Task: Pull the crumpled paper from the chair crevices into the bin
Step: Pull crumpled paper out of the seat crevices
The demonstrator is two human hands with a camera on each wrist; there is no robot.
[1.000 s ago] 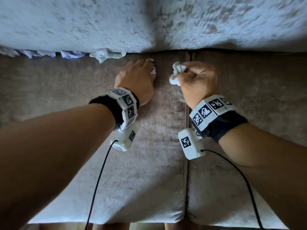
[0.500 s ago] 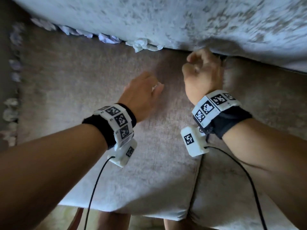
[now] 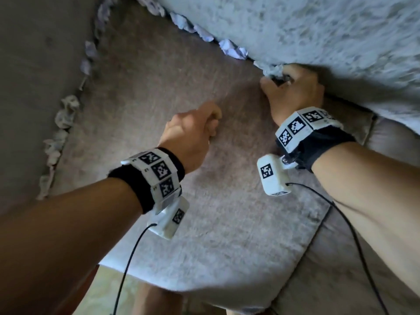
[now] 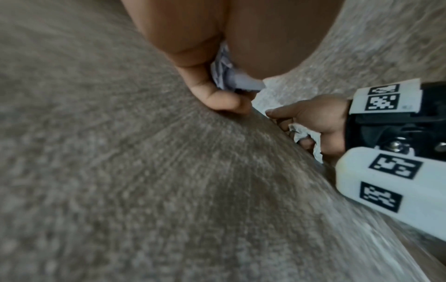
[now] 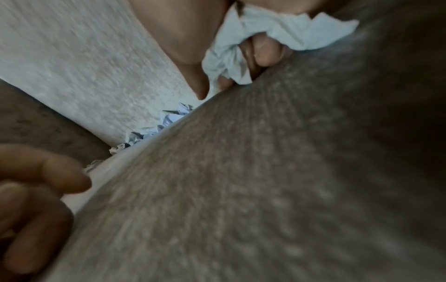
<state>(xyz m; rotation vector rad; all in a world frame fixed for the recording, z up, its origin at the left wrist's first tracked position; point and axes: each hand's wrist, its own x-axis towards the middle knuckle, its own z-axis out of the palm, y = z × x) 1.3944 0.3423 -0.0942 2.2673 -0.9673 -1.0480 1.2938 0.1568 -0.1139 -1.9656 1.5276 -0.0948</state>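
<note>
My right hand [image 3: 277, 78] is pressed against the crevice between the seat cushion [image 3: 204, 201] and the pale backrest [image 3: 318, 30]. It grips a white crumpled paper [image 5: 241, 47], also visible as the crumpled paper [image 4: 304, 137] in its curled fingers, with the thumb stretched toward the gap. My left hand [image 3: 211, 123] hovers over the seat with fingers curled and holds a small paper wad [image 4: 226, 78] against the palm. More crumpled papers [image 3: 231, 50] stick out of the back crevice to the left of my right hand. No bin is in view.
A second row of paper wads [image 3: 64, 112] lines the side crevice by the armrest [image 3: 34, 64] at the left. A seam [image 3: 318, 230] separates this cushion from the one on the right. Cables trail from both wrist cameras. The floor [image 3: 109, 292] shows below the seat's front edge.
My right hand has gone from the cushion seam up into the back crevice, still holding paper. My left hand has drawn back from the crevice over the seat. The view has swung left.
</note>
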